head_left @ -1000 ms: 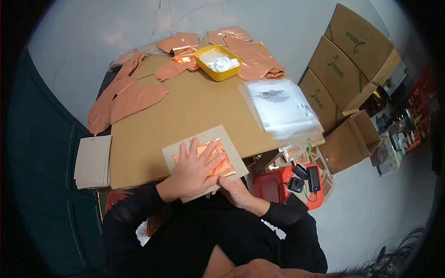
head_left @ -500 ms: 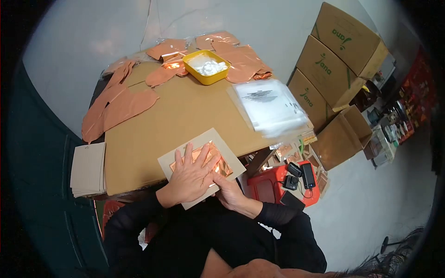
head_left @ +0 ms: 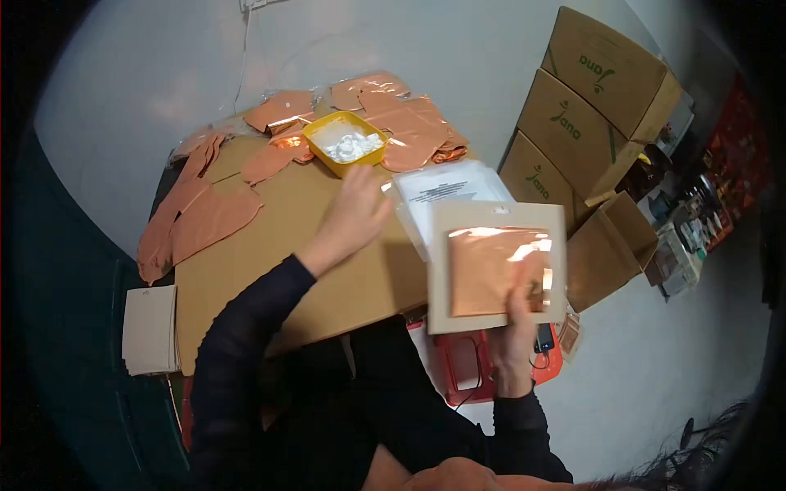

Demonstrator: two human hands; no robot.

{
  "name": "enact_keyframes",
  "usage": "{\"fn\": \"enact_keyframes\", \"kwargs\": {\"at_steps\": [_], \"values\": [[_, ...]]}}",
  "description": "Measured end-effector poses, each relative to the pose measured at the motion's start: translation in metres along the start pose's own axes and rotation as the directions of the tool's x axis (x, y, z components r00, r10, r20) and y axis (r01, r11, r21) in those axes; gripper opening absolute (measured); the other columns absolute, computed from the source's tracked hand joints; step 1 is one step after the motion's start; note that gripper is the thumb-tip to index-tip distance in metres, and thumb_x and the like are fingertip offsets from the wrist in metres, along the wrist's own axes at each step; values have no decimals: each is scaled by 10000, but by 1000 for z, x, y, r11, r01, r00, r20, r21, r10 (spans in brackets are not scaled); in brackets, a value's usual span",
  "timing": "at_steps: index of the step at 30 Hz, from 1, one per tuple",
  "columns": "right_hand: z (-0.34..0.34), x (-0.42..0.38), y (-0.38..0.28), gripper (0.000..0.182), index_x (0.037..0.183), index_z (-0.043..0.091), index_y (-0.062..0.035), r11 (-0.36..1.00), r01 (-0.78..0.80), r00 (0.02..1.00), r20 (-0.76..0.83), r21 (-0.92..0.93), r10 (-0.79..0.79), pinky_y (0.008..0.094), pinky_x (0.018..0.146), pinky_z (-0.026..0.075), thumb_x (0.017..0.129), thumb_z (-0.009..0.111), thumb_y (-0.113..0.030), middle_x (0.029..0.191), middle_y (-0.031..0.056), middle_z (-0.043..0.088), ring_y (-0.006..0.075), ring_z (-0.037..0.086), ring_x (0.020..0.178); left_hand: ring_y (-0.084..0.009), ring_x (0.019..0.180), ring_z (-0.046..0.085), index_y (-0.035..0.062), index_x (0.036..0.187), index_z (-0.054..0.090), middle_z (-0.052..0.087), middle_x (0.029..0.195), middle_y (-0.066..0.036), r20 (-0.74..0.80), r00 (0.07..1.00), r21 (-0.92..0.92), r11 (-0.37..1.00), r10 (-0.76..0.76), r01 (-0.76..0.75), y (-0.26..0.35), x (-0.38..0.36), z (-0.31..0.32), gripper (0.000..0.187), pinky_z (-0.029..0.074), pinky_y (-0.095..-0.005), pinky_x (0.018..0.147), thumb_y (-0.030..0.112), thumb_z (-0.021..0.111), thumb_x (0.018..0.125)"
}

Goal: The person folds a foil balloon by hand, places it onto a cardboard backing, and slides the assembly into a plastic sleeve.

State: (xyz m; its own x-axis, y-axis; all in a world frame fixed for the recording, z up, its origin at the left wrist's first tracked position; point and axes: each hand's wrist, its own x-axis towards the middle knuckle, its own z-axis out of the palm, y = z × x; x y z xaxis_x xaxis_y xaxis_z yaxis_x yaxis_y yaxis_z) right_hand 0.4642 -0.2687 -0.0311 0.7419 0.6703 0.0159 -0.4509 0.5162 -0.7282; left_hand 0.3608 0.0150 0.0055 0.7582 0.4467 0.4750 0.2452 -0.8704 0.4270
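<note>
My right hand [head_left: 515, 342] holds up a square beige card [head_left: 440, 270] by its lower edge, thumb across the front. A shiny copper-coloured foil square [head_left: 483, 274] sits on the card's middle, and a small hole shows near the top edge. My left hand [head_left: 350, 214] is raised over the table, smeared by motion, with its fingertips overlapping the near rim of a yellow tub [head_left: 332, 164]. White, fluffy-looking material [head_left: 354, 147] lies in that tub. Beside it, a stack of clear plastic bags [head_left: 413, 209] with dark print is partly covered by the card.
Copper-coloured cut sheets [head_left: 217, 221] lie along the left and back of the cardboard-topped table [head_left: 311, 307]. A stack of beige cards [head_left: 150, 331] stands at the left corner. Printed cartons [head_left: 565, 123] are piled at the right, above an open box [head_left: 610, 254]. A red stool [head_left: 458, 360] stands below.
My right hand has lifted the card up and to the right. My left hand has come off the foil and moved up towards the yellow tub.
</note>
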Motion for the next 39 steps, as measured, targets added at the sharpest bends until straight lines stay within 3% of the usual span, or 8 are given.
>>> {"fn": "enact_keyframes", "kwargs": {"at_steps": [5, 8, 11, 20, 23, 32, 35, 39], "values": [[-51, 19, -52, 484, 1401, 402, -20, 932, 361, 914, -206, 23, -349, 423, 1019, 454, 995, 489, -270, 1353, 139, 534, 259, 557, 1200, -447, 1368, 288, -15, 1306, 489, 363, 1441, -271, 228, 940, 108, 953, 252, -282, 16, 44, 66, 510, 260, -526, 1120, 278, 590, 901], [-68, 17, -68, 430, 1375, 436, -21, 875, 478, 863, -230, 81, -450, 430, 988, 481, 1003, 474, -232, 1331, 141, 558, 254, 576, 1178, -438, 1371, 284, 3, 1340, 461, 358, 1448, -258, 420, 902, 119, 979, 102, -166, 4, 51, 114, 531, 255, -563, 1106, 319, 553, 925], [-83, 21, -60, 429, 1375, 438, -23, 857, 510, 850, -193, 73, -490, 426, 990, 481, 1001, 477, -230, 1335, 138, 555, 251, 577, 1179, -431, 1365, 297, 21, 1365, 438, 362, 1453, -237, 333, 932, 115, 976, 140, -187, -6, 45, 129, 523, 258, -580, 1092, 327, 508, 947], [-76, 34, -42, 481, 1417, 383, -62, 908, 393, 910, -203, 145, -361, 469, 996, 471, 993, 502, -256, 1355, 125, 529, 275, 557, 1200, -407, 1354, 329, 44, 1322, 493, 436, 1421, -172, 407, 902, 157, 963, 140, -221, 2, 42, 101, 415, 289, -565, 1074, 263, 475, 969], [-71, 32, -34, 511, 1443, 342, -64, 930, 321, 945, -134, 180, -300, 496, 1026, 443, 989, 501, -239, 1412, 139, 475, 289, 512, 1255, -377, 1316, 388, 29, 1288, 517, 491, 1362, -151, 273, 941, 255, 928, 202, -273, 3, 11, 69, 417, 338, -546, 1046, 264, 520, 944], [-45, 35, 12, 507, 1388, 422, -48, 997, -12, 1000, -25, 80, 14, 440, 1005, 462, 951, 575, -253, 1321, 99, 557, 251, 559, 1190, -390, 1106, 529, -11, 1226, 527, 554, 1244, -182, 155, 977, 459, 886, -148, 61, 2, -114, -59, 411, 420, -469, 935, 199, 591, 879], [-30, 32, 25, 526, 1391, 419, -46, 994, -103, 994, 30, 45, 102, 443, 1032, 439, 933, 606, -226, 1323, 99, 555, 249, 548, 1204, -350, 1006, 542, 5, 1056, 563, 585, 1045, -166, 142, 957, 488, 859, -252, 154, -9, -143, -64, 356, 439, -463, 845, 240, 669, 810], [-13, 26, 36, 563, 1405, 398, -36, 982, -188, 979, 88, 14, 186, 430, 1056, 419, 922, 624, -217, 1351, 115, 532, 259, 534, 1221, -379, 1011, 520, -11, 1054, 552, 547, 1061, -202, 56, 991, 380, 921, -121, 91, -15, -156, -68, 423, 432, -451, 872, 287, 694, 790]]}}
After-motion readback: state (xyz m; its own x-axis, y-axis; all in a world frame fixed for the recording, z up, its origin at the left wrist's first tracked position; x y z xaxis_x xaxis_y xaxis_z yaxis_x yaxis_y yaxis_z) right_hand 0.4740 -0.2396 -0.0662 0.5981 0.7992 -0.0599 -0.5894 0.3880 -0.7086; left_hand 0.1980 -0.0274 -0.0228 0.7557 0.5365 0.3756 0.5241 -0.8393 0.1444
